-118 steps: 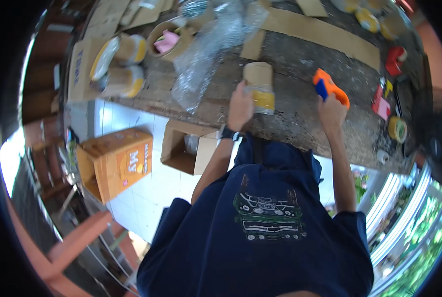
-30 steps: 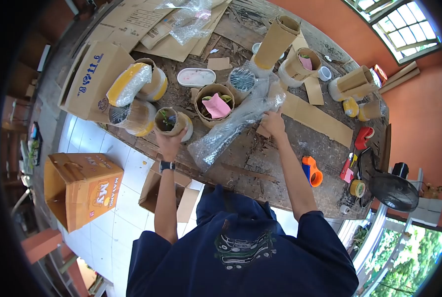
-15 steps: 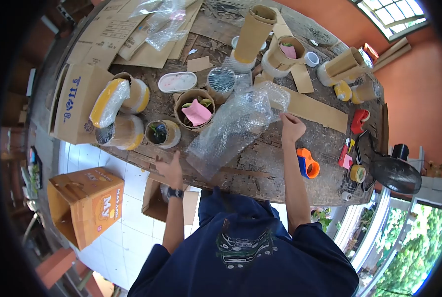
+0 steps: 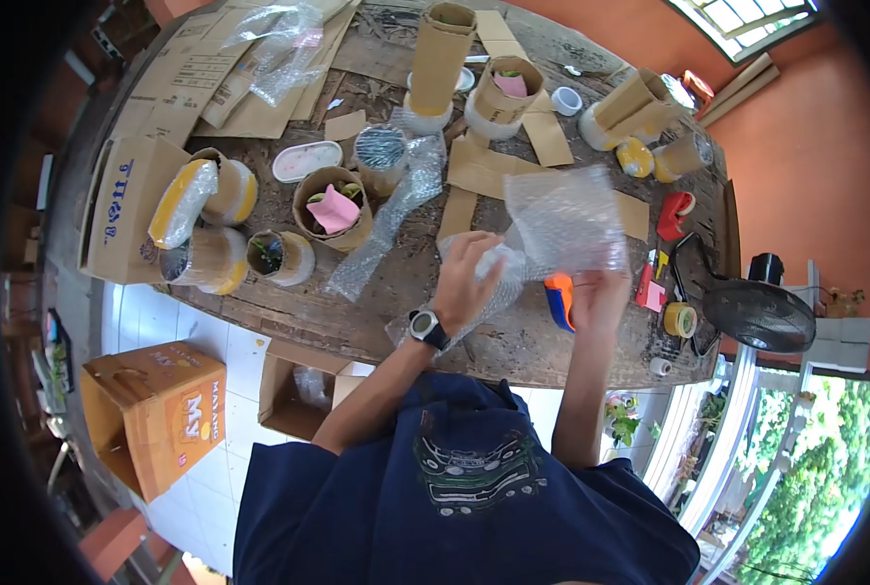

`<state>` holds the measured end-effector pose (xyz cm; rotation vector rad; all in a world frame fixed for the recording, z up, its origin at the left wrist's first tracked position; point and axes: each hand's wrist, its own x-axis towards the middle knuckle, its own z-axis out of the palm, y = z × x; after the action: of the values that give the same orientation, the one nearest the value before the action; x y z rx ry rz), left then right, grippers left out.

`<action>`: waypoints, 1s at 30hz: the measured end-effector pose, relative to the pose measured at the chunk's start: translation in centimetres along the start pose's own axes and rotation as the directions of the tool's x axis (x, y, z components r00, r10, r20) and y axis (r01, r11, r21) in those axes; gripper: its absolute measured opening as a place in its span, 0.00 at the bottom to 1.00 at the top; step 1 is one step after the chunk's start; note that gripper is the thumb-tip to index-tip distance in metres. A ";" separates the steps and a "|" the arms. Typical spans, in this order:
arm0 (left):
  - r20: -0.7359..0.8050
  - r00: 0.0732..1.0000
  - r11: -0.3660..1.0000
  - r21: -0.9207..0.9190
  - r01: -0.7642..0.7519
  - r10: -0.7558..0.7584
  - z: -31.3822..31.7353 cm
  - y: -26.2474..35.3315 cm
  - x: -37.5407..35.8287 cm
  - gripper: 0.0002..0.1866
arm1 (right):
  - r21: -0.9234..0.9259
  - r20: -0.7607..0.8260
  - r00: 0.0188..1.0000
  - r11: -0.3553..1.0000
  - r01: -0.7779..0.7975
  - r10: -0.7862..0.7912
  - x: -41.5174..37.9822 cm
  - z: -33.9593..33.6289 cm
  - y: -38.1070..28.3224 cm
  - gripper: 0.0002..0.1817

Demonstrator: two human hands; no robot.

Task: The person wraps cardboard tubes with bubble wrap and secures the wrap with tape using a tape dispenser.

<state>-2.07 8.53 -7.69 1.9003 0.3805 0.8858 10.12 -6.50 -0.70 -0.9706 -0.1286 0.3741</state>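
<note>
My right hand [image 4: 602, 300] pinches the near edge of a clear bubble wrap sheet [image 4: 566, 216], raised over the right half of the table. My left hand [image 4: 466, 283], with a watch on the wrist, has its fingers stretched out against the crumpled lower part of the wrap. Beside my right hand, an orange and blue tape dispenser [image 4: 559, 300] is partly covered by it. Flat cardboard strips [image 4: 483, 171] lie beyond the wrap. Another narrow strip of bubble wrap [image 4: 388, 229] trails to the left, near a cardboard-wrapped pot [image 4: 332, 207] with pink paper in it.
Several cardboard-wrapped pots stand around, including a tall tube [image 4: 442, 58] and a small pot [image 4: 281, 257] at the left edge. A red tape dispenser [image 4: 675, 214], cutter [image 4: 646, 283], tape roll [image 4: 679, 319] and black fan [image 4: 758, 312] are rightward. Cartons [image 4: 157, 409] sit on the floor.
My right hand has drawn the bubble wrap right and toward me, lifting a sheet of it. My left hand has moved right from the table edge onto the wrap. The view has shifted slightly.
</note>
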 end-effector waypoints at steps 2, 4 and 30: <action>-0.019 1.000 1.000 0.019 -0.006 0.007 0.9 -1.7 -0.6 0.10 | 0.134 -0.112 0.991 0.988 0.082 -0.067 -0.4 1.4 -4.0 0.16; -0.058 0.998 0.999 0.049 0.004 -0.001 1.0 -3.1 -1.3 0.04 | 0.145 -0.208 0.970 0.976 0.162 -0.130 -0.2 1.1 -6.8 0.16; 0.243 0.895 0.875 0.413 0.254 -0.374 -0.3 -16.1 -0.5 0.49 | -0.142 -0.291 0.679 0.732 0.666 -0.674 -0.2 3.1 -21.7 0.26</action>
<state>-0.90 16.21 -21.85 2.1984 0.6799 0.2877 14.57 -15.18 18.90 -0.9262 -0.1801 -0.4812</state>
